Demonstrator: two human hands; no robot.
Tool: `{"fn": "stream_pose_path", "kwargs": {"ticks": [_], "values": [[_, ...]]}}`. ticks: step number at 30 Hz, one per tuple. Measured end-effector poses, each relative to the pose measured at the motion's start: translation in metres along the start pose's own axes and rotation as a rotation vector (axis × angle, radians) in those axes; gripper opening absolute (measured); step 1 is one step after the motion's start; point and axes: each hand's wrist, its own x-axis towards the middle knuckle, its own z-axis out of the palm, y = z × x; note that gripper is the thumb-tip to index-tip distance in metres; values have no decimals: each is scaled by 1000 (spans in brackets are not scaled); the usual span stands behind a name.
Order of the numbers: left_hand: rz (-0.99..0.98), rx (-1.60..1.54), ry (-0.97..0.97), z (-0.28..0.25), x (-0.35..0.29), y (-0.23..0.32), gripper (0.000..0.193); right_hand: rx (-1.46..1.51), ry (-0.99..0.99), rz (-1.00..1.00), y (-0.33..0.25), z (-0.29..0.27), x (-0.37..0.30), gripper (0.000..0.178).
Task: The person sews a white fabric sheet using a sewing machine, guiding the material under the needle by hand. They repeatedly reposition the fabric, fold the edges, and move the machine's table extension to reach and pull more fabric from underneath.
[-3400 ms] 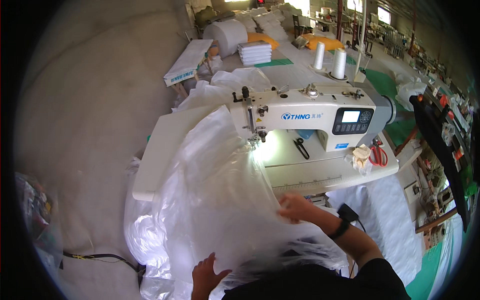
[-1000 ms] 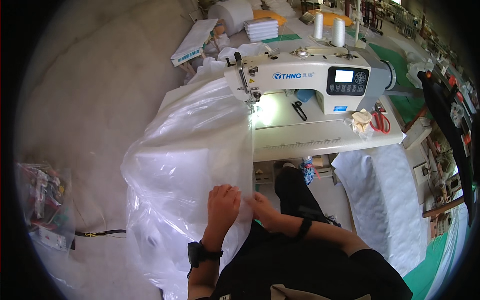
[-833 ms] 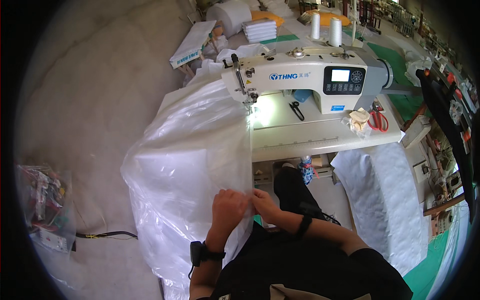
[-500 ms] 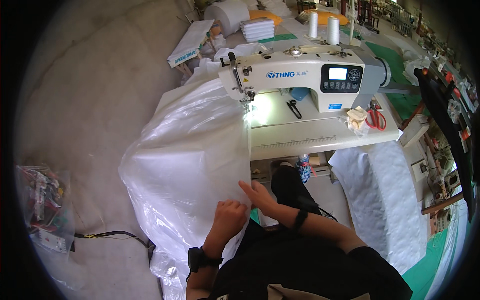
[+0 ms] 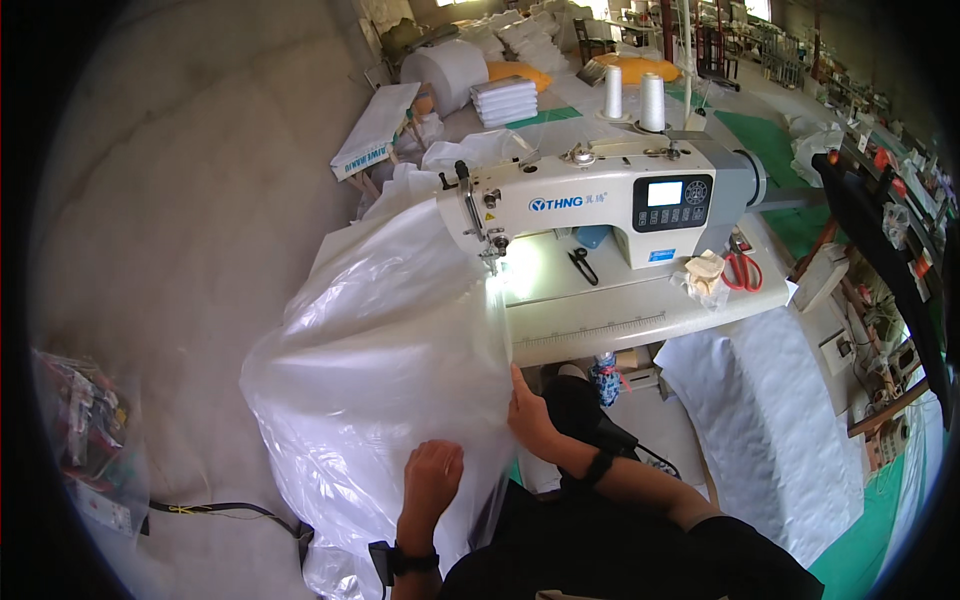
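A large sheet of white, glossy plastic (image 5: 370,370) drapes from the sewing machine (image 5: 580,205) down toward my lap. Its right edge runs up to the lit needle area, where the presser foot (image 5: 492,265) stands over it. At that edge, below the machine bed, my right hand (image 5: 532,415) closes on the sheet with the index finger stretched along it. Lower and to the left, my left hand (image 5: 434,475) rests on the sheet with curled fingers; whether it pinches any plastic is hidden.
Black thread snips (image 5: 583,267) and red-handled scissors (image 5: 742,272) lie on the machine bed (image 5: 590,335). Thread cones (image 5: 652,103) stand behind. A quilted white sheet (image 5: 765,420) hangs at right. A clear bag of odds and ends (image 5: 90,430) sits at far left.
My left hand has moved left and down, away from the sheet's edge. My right hand has shifted slightly right along the edge. The whole view has tilted up a little.
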Motion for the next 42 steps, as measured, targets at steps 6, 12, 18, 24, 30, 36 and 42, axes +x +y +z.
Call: {"fn": "stream_pose_path", "kwargs": {"ticks": [6, 12, 18, 24, 30, 36, 42], "values": [[34, -91, -89, 50, -40, 30, 28, 4, -24, -5, 1, 4, 17, 53], [-384, 229, -197, 107, -62, -2, 23, -143, -80, 22, -5, 4, 36, 62], [-207, 169, -376, 67, -52, 9, 15, -454, -176, 16, -11, 2, 54, 69], [-82, 74, -609, 6, -27, 58, 12, -472, -265, 52, -26, -4, 62, 73], [-23, 192, -591, 1, -23, 61, 11, -481, -337, 97, -27, 3, 66, 71], [-69, 194, -413, 3, -24, 60, 11, -323, -277, 71, -23, 5, 70, 70], [46, 199, -328, 8, -17, 57, 11, -281, -334, 116, -26, 0, 69, 69]]}}
